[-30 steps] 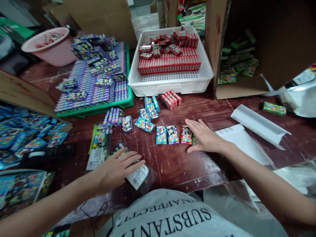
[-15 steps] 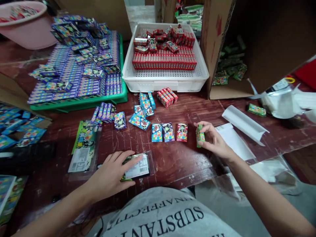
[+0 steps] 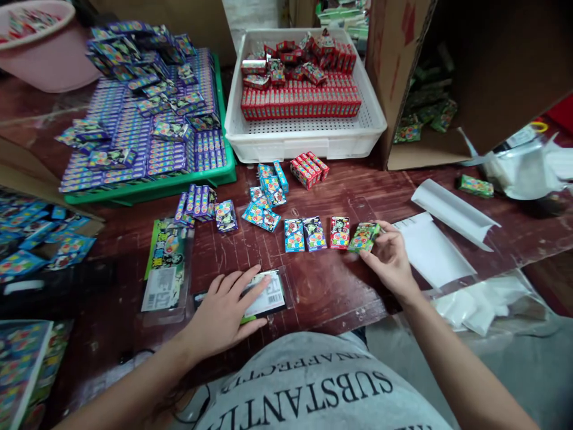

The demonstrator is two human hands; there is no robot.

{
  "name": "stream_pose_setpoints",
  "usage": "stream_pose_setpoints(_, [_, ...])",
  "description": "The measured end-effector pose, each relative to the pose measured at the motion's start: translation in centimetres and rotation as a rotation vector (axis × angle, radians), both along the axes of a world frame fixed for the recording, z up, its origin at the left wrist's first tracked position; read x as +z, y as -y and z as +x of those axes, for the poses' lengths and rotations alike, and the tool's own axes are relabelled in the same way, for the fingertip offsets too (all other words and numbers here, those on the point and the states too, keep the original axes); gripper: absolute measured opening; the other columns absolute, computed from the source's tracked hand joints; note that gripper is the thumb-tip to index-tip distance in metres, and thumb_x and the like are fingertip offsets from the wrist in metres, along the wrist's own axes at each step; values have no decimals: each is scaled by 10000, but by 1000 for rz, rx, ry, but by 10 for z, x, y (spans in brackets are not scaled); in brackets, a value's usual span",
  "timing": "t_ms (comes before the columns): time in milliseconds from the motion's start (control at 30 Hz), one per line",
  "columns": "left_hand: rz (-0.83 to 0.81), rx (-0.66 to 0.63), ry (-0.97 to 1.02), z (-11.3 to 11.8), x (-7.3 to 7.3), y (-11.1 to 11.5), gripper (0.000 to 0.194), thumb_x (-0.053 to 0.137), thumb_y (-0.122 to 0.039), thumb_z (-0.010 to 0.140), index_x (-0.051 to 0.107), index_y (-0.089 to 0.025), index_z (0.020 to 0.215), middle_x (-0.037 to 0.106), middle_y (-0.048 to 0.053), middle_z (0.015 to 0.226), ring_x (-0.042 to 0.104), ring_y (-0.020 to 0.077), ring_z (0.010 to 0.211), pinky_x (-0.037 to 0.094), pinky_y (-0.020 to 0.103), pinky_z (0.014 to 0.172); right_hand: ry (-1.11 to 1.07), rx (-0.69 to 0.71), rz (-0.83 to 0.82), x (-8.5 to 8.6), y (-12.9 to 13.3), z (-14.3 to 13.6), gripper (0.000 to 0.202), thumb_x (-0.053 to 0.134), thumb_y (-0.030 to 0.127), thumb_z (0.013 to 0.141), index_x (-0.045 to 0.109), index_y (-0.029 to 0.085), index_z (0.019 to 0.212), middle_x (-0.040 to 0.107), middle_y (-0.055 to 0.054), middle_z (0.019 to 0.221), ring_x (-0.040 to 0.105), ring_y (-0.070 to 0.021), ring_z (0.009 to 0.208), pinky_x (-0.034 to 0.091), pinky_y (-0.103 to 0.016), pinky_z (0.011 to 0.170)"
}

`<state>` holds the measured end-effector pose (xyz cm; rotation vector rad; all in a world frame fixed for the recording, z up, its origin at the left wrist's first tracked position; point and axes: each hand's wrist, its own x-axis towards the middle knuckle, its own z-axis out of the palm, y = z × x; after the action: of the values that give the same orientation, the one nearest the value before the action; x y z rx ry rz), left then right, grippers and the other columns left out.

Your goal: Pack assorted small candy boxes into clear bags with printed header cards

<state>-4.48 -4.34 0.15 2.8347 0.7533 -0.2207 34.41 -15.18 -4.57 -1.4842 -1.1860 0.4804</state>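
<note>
My right hand (image 3: 390,258) pinches a small green candy box (image 3: 363,237) by its right end, its printed face tilted up. Just left of it lie a red box (image 3: 339,232), a purple box (image 3: 314,233) and a blue box (image 3: 294,235), side by side in a row. My left hand (image 3: 228,307) rests flat, fingers spread, on a clear plastic pouch with a printed card (image 3: 271,295); part of the card is hidden under the palm. Further left lies a similar green and black printed pouch (image 3: 166,269).
A green tray (image 3: 152,192) of purple boxes and a white crate (image 3: 304,149) of red boxes stand at the back. At right are a cardboard carton (image 3: 398,77) and white paper sheets (image 3: 436,251). Loose blue boxes (image 3: 262,217) lie mid-table. A pink tub (image 3: 54,60) is far left.
My right hand has turned the green box from standing on edge to face up, bringing it nearer the red box. The left hand stays on the pouch; the view has shifted slightly.
</note>
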Motion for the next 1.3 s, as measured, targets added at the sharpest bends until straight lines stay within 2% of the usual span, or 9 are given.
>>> stream_pose_setpoints(100, [-68,49,68,0,4,-6,822,624,-553,906,276,-277,1598,441,106,1563,458,348,1314,367,493,1079,206,-9,-155,9,11,-1,559,670,378,891,375,260,1351,413,-170,1482,495,-304,1379,437,-549,1132])
stream_pose_setpoints(200, [-116,103,108,-2,7,-12,914,697,-521,855,253,-221,1595,503,124,1495,462,334,1309,375,476,1093,596,49,-312,31,19,4,710,689,418,888,356,226,1485,369,-196,1561,319,-389,1494,305,-638,1201])
stream_pose_setpoints(267, [-135,113,119,-3,7,-13,918,726,-514,831,280,-222,1578,498,127,1492,465,334,1310,376,480,1103,773,100,-301,46,7,2,775,690,487,886,336,238,1529,245,-178,1653,177,-418,1544,248,-672,1215])
stream_pose_setpoints(367, [-153,154,137,-2,4,-10,942,768,-509,792,308,-214,1560,487,138,1483,468,335,1315,381,482,1115,886,300,-237,52,-38,-15,836,654,588,888,298,259,1570,139,-141,1703,136,-411,1557,232,-671,1220])
stream_pose_setpoints(533, [-164,248,166,-3,4,0,977,812,-511,752,324,-198,1539,492,141,1467,462,329,1323,378,483,1132,849,707,-179,34,-105,-40,717,636,572,911,452,195,1493,421,-184,1581,409,-374,1446,384,-595,1163])
stream_pose_setpoints(633, [-173,306,175,-11,6,3,983,827,-514,738,334,-208,1532,486,131,1479,457,326,1327,373,486,1137,728,874,-130,30,-104,-43,641,685,524,895,514,236,1442,531,-156,1488,524,-333,1340,454,-571,1102])
stream_pose_setpoints(767, [-223,327,188,-20,7,4,1009,841,-521,723,331,-212,1536,468,127,1495,443,320,1343,367,476,1148,529,1137,-140,33,-85,-55,661,736,502,859,507,309,1449,518,-87,1508,498,-281,1366,483,-504,1093])
stream_pose_setpoints(1167, [-199,278,217,7,-2,6,1023,824,-505,741,295,-194,1559,473,153,1462,447,346,1312,366,511,1139,585,1043,-147,25,-89,-88,649,716,500,875,508,235,1430,519,-125,1498,482,-295,1374,457,-529,1133])
stream_pose_setpoints(1300, [-176,318,231,16,-2,1,989,811,-527,747,330,-189,1542,500,157,1404,479,351,1238,404,518,1083,594,986,-158,27,-83,-87,905,711,641,815,372,190,1521,375,-198,1598,382,-355,1470,343,-622,1195])
